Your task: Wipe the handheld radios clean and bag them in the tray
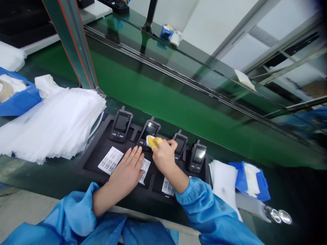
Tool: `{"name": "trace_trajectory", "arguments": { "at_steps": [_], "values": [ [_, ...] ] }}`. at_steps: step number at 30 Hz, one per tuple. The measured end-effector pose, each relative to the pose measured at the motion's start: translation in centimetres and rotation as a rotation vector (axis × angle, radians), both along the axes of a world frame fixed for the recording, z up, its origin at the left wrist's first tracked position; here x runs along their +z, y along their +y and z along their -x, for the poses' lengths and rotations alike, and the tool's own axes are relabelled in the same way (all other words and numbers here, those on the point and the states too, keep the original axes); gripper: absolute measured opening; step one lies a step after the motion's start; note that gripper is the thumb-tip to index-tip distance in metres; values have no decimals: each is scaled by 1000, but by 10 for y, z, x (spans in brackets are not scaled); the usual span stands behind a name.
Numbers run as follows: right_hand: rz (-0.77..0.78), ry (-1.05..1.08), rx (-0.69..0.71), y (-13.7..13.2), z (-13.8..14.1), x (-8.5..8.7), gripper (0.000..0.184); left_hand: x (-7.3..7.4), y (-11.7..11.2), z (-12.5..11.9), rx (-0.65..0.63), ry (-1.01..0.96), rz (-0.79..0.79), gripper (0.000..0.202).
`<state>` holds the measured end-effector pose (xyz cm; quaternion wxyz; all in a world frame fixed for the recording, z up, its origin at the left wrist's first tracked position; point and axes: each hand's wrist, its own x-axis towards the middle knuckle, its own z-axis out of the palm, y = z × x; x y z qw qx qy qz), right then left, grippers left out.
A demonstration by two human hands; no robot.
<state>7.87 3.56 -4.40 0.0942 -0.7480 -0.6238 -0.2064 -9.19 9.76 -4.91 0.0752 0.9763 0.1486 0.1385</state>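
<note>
Several black handheld radios with stubby antennas lie in a row on a black foam tray (95, 156). My right hand (164, 154), with yellow covers on its fingertips, pinches a small white wipe (148, 141) against the lower front of the second radio from the left (151, 128). Flat on the tray below that radio rests my left hand (127, 172), fingers stretched out, partly over a white barcode label sheet (145, 169). Another label sheet (110, 160) lies to its left. Under my right forearm a further label sheet (168, 187) is partly hidden.
A big stack of white bags (51, 126) and a blue bin (21, 97) stand at left. To the right are white sheets (223, 182), a blue box (263, 185) and a clear bottle with a metal top (251, 206). A green panel (153, 92) runs behind.
</note>
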Motion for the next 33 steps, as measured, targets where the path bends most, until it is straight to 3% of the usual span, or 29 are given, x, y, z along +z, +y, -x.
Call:
{"name": "trace_trajectory", "arguments": {
  "at_steps": [4,7,11,15,19,22,24,28,31,33],
  "values": [
    [47,-17,115,-16,27,-2,20,1,1,4,21,-105,19,41],
    [44,-15,180,-12,25,7,21,5,6,14,62,-211,76,38],
    [-23,-34,43,17,0,19,26,15,19,33,131,-296,96,32],
    [9,-28,-48,31,-6,17,28,17,34,48,204,-279,44,31],
    [108,-16,118,10,22,8,24,11,39,57,238,-209,1,35],
    [98,17,227,6,35,11,27,6,38,58,214,-138,-17,38],
    [34,36,181,20,34,18,29,5,36,57,200,-105,-27,40],
    [-20,22,119,76,21,29,28,3,35,57,221,-102,-18,41],
    [2,-1,119,107,18,28,27,2,34,56,238,-76,-38,41],
    [21,-11,113,112,23,24,26,2,34,56,237,-54,-57,42]
  ]
}}
